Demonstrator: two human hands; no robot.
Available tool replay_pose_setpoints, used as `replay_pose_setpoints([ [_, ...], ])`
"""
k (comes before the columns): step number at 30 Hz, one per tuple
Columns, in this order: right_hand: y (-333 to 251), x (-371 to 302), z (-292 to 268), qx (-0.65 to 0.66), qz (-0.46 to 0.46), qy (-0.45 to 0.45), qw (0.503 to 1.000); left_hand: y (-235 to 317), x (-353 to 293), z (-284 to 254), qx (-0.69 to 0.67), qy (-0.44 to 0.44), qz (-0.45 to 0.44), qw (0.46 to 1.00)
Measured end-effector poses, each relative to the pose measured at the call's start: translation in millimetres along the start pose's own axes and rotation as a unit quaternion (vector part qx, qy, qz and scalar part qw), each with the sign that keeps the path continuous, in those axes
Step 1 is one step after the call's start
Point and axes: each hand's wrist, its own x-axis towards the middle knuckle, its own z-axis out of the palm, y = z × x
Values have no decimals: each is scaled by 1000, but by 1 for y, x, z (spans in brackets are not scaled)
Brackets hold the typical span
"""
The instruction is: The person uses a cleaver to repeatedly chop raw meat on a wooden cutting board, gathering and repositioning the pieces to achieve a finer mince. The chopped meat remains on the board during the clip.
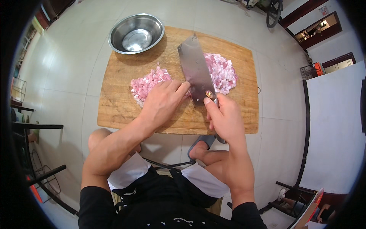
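Note:
My right hand grips the handle of a wide steel cleaver, its thumb lying against the base of the blade. The blade stands over the wooden cutting board, pointing away from me. Beside the blade's left face, my left hand rests with curled fingers on a heap of diced pink meat; what its fingertips hold is hidden. Right of the blade lies a second, larger pile of chopped meat, partly covered by the cleaver.
A steel bowl with nothing in it stands at the board's far left corner. Pale floor tiles surround the board. A bicycle wheel shows at the far right, a black metal frame at the left. My knees and slippered foot are under the near edge.

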Motion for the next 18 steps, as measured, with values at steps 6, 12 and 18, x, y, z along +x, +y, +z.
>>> replay_pose_setpoints([
  [6,-21,-34,-15,-123,1,-20,992,-6,-7,5,8,-9,48,999],
  [12,-27,-45,-17,-224,9,-69,972,-5,-6,4,-11,-24,48,998],
  [18,-27,-39,-9,-252,-2,-89,964,-5,0,2,-36,-58,33,997],
])
